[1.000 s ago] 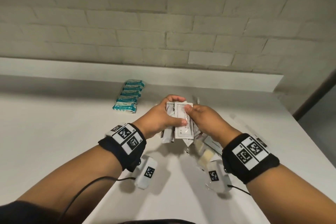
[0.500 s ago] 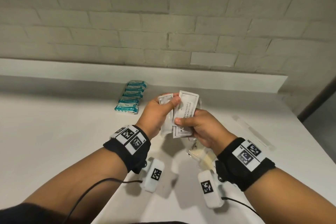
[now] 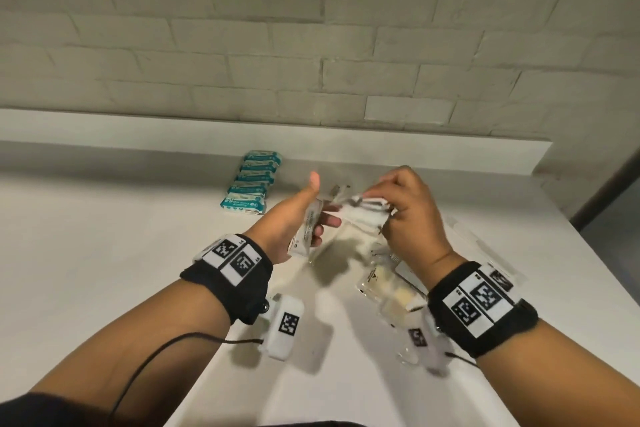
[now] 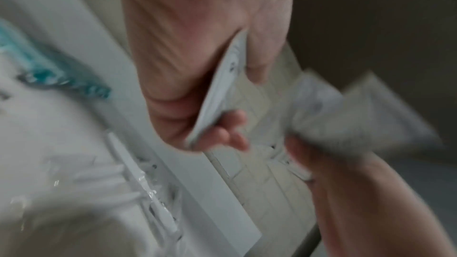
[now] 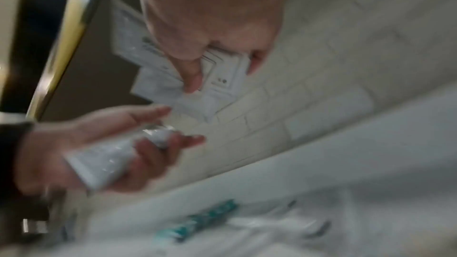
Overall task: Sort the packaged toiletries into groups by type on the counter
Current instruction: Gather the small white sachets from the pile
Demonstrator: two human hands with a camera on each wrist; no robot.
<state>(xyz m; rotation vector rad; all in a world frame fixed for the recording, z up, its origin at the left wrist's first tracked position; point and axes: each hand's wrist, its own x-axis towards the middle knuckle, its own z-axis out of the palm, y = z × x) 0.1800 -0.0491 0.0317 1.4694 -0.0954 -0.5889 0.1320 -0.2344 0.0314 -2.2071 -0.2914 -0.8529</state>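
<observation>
While both hands are raised above the surface (image 3: 104,253), the scene reads from left to right as follows.

Teal packets (image 3: 251,182): a row of overlapping packs lying near the back edge of the surface, left of both hands and apart from them.

Left hand (image 3: 298,218): fingers curled round one white sachet (image 3: 306,230), thumb pointing up; the sachet is held on edge, above the middle of the surface.

Right hand (image 3: 407,215): just beside the left hand, fingers pinching a small fan of white sachets (image 3: 363,210); how many there are cannot be told through the blur.

Loose pile (image 3: 388,291): clear-wrapped items with pale yellow contents lying on the surface under and in front of the right hand, partly hidden by that wrist and its band.

Clear wrapped sticks (image 3: 481,243): lying toward the right edge of the surface, beyond the right wrist.

Wall (image 3: 311,45): pale brick, behind a raised ledge along the back edge.
</observation>
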